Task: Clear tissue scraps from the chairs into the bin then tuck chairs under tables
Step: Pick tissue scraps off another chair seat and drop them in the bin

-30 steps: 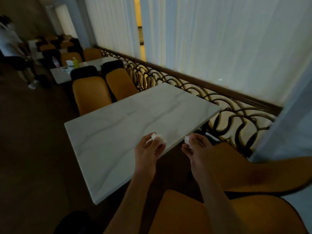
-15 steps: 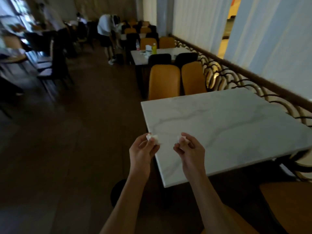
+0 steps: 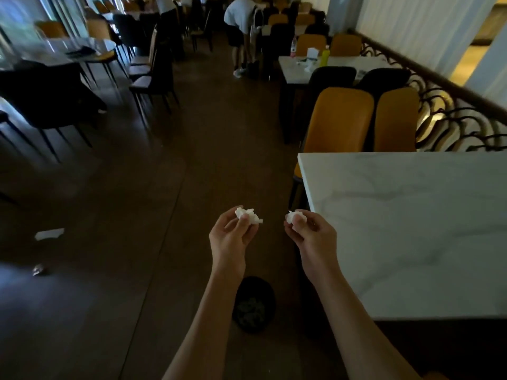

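My left hand point(image 3: 230, 237) pinches a crumpled white tissue scrap point(image 3: 248, 215); my right hand point(image 3: 311, 237) pinches a smaller white wad point(image 3: 293, 217), mostly hidden by fingers. Below, the round black bin point(image 3: 253, 308) (half behind my forearm) holds dim, indistinct scraps beside the white marble table point(image 3: 411, 229).

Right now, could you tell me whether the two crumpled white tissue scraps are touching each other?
Apart. The head view shows dark floor between the left hand's crumpled white tissue scrap and the right hand's scrap.
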### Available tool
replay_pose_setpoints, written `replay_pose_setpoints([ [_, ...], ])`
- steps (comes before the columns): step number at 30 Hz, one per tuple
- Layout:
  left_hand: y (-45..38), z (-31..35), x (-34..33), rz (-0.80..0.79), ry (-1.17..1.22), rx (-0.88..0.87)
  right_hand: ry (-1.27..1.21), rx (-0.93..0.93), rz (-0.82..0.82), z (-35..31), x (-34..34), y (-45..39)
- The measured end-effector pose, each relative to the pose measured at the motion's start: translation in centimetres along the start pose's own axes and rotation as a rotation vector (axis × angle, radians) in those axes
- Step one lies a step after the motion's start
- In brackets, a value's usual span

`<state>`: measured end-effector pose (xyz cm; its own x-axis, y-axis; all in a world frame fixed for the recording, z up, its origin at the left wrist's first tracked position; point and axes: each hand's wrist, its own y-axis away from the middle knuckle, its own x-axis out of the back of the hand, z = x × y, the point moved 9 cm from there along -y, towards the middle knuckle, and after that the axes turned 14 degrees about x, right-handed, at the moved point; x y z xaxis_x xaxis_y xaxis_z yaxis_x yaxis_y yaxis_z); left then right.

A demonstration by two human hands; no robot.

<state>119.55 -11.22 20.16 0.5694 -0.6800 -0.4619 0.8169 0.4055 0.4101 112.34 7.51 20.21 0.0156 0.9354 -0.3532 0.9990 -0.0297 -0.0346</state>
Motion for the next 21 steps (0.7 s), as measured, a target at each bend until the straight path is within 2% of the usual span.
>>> replay_pose_setpoints([
  [11, -10.4, -1.2, 0.5, 0.144, -0.018, 0.060, -0.006, -0.150, -0.084, 8.8, -2.8, -8.2],
  [17, -15.3, -3.3, 3.6, 0.230, -0.023, 0.118, 0.016, -0.232, -0.084, 14.0, -3.9, -10.2],
  [21, -19.0, -6.6, 7.0, 0.259, -0.047, 0.188, 0.031, -0.304, -0.029, 19.5, -3.4, -11.0],
])
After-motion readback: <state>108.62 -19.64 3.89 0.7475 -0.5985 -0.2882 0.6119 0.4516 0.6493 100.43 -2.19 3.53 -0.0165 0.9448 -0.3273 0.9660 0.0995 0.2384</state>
